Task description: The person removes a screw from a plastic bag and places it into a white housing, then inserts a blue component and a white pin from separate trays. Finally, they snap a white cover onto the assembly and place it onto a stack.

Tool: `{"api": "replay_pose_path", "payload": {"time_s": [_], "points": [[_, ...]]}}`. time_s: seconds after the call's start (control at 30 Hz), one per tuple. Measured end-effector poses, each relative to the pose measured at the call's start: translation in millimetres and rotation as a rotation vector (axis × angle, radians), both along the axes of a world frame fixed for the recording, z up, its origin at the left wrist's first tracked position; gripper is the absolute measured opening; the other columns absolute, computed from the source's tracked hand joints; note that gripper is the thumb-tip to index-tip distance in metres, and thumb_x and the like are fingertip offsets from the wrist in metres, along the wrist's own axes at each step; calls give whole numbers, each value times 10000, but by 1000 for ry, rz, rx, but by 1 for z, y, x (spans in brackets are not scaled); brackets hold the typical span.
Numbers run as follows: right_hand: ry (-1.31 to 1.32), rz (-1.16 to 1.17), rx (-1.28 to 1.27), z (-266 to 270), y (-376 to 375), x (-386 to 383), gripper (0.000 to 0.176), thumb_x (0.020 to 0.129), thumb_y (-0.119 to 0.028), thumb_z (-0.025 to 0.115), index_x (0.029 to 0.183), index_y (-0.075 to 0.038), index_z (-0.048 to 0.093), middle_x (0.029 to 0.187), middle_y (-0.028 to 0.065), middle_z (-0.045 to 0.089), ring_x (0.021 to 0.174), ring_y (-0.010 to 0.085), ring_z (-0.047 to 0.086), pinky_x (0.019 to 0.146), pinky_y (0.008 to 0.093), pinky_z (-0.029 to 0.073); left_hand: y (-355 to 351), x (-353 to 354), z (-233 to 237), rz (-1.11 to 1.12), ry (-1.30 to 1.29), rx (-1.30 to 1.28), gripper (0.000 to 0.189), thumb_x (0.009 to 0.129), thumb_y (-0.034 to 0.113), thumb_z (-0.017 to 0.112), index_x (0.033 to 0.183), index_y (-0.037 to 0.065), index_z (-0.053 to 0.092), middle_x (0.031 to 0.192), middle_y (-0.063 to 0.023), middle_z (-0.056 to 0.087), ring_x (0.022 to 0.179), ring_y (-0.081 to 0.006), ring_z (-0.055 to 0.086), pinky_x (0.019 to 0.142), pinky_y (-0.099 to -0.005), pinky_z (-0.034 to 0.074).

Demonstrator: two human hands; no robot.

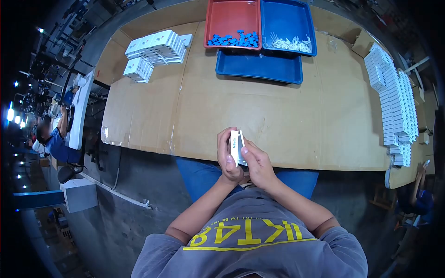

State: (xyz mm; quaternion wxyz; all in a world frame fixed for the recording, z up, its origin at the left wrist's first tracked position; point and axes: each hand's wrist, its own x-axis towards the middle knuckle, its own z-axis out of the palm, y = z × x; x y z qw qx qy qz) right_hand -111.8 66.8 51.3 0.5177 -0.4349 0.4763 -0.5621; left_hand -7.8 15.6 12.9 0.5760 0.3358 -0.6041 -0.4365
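Note:
A small white box [234, 146] with dark lettering on its narrow side is held upright between my two hands, close to the table's near edge. My left hand [226, 156] wraps its fingers round the left side of the box, with the thumb on the near face. On the other side, my right hand [258, 165] grips the box with its thumb pressed along the right edge. A dark gap shows between the lettered side and a pale strip on the right. The right fingers are mostly hidden behind the box.
Ahead on the cardboard-covered table [241, 109] are a red tray [233, 21] of small blue parts, a blue tray [283, 18] of thin white pieces and a shallower blue tray [259, 67]. White box stacks stand left [160, 46] and right [394, 102]. A co-worker [60, 143] sits far left.

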Motion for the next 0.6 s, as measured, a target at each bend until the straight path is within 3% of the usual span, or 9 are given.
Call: {"api": "replay_pose_path", "payload": {"time_s": [0.23,0.33,0.43,0.47,0.57,0.6], "points": [[-43,-22,141,-10,-8,2,531,1116,-239,540,1568,20,440,1380,142,590,1294,185,565,1045,290,476,-6,6,4,-68,-100,64,992,962,724,374,1515,-100,385,1402,-209,448,1261,-299,525,1082,-417,432],[-332,-17,344,1,-12,-9,543,1110,-279,562,1565,-2,457,1363,126,596,1262,193,594,995,291,518,-9,11,-5,-134,-74,142,1093,933,810,385,1578,-69,296,1495,-215,401,1330,-312,496,1126,-430,404],[-103,84,235,-13,-12,-21,542,1106,-293,565,1575,-43,459,1429,163,559,1273,230,601,974,326,546,-9,14,-15,-206,-49,224,1203,905,895,396,1640,-37,206,1588,-221,355,1398,-325,467,1171,-443,375],[160,112,150,-22,-13,-26,627,1052,-362,637,1580,-75,462,1489,226,511,1341,333,564,1042,397,526,-9,15,-15,-215,6,281,1098,952,857,325,1655,20,219,1606,-185,384,1421,-302,466,1175,-428,385],[820,-28,-192,-7,-7,-30,746,949,-414,737,1571,-91,480,1536,245,478,1385,408,513,1129,475,460,-10,15,-10,-282,277,669,940,1031,770,224,1661,72,240,1573,-150,456,1434,-268,474,1173,-412,406],[812,0,-251,-6,-8,-32,774,916,-417,761,1562,-89,490,1537,241,481,1390,416,506,1145,499,439,-9,16,-3,-341,370,824,838,1068,713,171,1628,108,316,1521,-132,520,1387,-245,531,1152,-415,446]]}}
